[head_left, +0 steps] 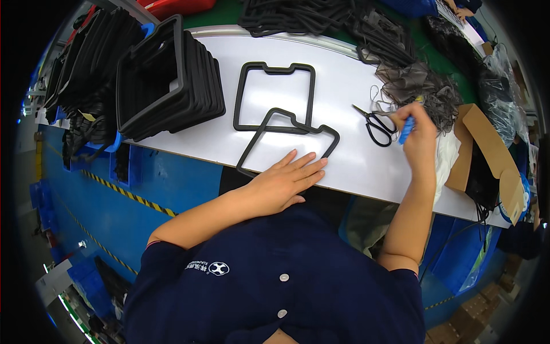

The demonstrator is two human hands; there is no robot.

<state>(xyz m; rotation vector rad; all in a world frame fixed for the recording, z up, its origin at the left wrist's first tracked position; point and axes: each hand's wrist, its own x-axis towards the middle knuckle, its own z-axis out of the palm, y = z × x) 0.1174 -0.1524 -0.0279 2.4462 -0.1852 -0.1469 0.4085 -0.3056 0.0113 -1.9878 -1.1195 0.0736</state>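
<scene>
My left hand (286, 182) lies flat with fingers stretched over the near part of a black frame-shaped gasket (252, 143) at the table's front edge. This gasket is tilted and overlaps the lower side of a second black gasket (313, 94), which lies flat behind it. My right hand (421, 129) is closed around a small blue-handled tool (407, 130); its exact kind is unclear, and a bit of yellow shows by the fingertips. Just left of that hand are black-handled scissors (378, 129), their blades pointing up and left.
A thick stack of black gaskets (172, 86) stands at the left, with more (97, 57) beyond it. Others lie piled (298, 17) at the back. Crumpled dark mesh (415, 86) and an open cardboard box (487, 149) sit at the right of the white table (355, 172).
</scene>
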